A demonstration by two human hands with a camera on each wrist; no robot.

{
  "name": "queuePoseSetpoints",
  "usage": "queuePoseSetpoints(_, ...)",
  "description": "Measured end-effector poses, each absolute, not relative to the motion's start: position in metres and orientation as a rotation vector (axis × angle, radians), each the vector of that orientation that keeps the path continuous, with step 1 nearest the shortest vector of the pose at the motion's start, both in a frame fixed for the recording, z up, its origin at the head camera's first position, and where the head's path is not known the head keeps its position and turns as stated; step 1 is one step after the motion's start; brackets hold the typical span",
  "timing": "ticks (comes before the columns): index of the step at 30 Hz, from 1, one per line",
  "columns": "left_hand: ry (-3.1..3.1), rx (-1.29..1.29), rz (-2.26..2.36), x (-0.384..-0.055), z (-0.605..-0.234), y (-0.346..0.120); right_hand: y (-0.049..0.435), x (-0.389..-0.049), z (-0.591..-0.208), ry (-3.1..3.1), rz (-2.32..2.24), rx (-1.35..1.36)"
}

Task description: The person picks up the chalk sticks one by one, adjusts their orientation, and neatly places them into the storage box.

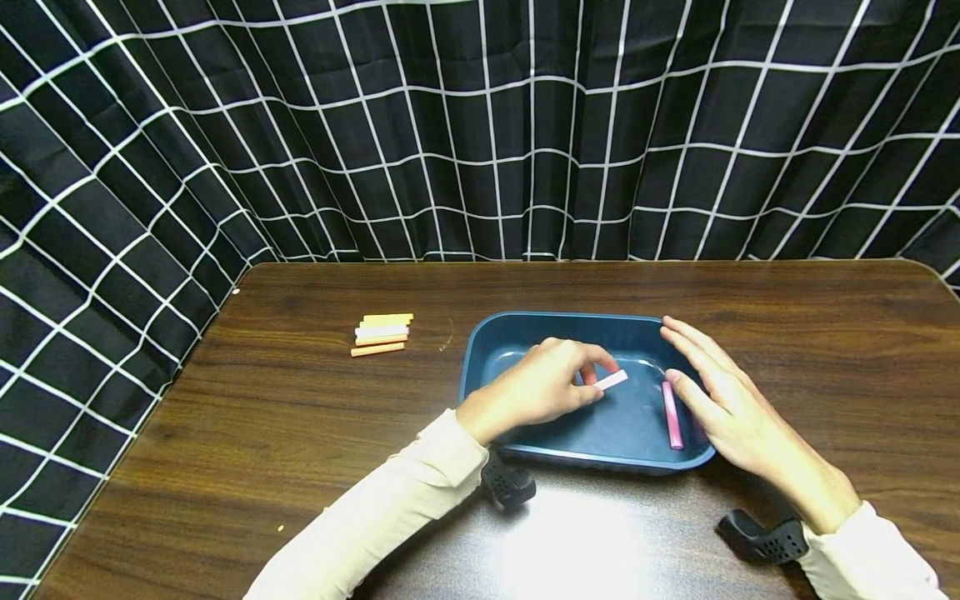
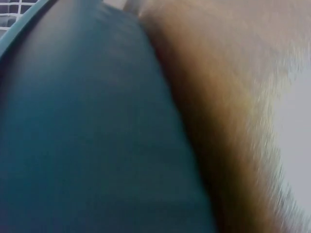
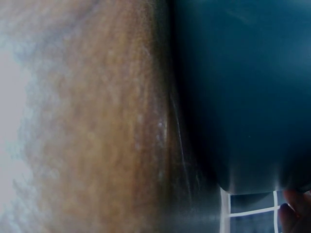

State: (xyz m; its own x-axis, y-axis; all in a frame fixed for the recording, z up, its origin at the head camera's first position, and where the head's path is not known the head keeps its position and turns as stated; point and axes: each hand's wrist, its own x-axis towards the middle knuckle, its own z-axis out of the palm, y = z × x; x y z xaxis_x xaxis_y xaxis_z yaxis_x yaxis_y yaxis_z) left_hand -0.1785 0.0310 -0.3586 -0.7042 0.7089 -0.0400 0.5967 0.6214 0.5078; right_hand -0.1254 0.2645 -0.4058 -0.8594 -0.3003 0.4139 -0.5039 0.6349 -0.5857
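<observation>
Between thumb and fingertips, my left hand (image 1: 543, 383) pinches a pale pink chalk stick (image 1: 612, 380), tilted above the floor of a blue plastic bin (image 1: 577, 458). My right hand (image 1: 723, 408) holds the bin at its right side, thumb on the inner side and fingers over the far right corner. A darker pink chalk stick (image 1: 672, 421) lies in the bin just below that thumb. Bin wall (image 2: 97, 136) fills much of the left wrist view, where the held chalk cannot be made out. In the right wrist view, fingertips (image 3: 293, 206) show beside the bin's far end.
Left of the bin, several yellow, white and orange chalk sticks (image 1: 381, 331) lie together on the brown wooden table (image 1: 210, 450). A black curtain with white grid lines (image 1: 480, 125) hangs behind and to the left. Light glares off the table's front.
</observation>
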Motion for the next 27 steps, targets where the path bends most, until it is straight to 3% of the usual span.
queuePoseSetpoints(27,2.797,0.859,0.562,-0.164,-0.382,0.08,0.265,-0.126,-0.406,-2.571,1.059,0.655)
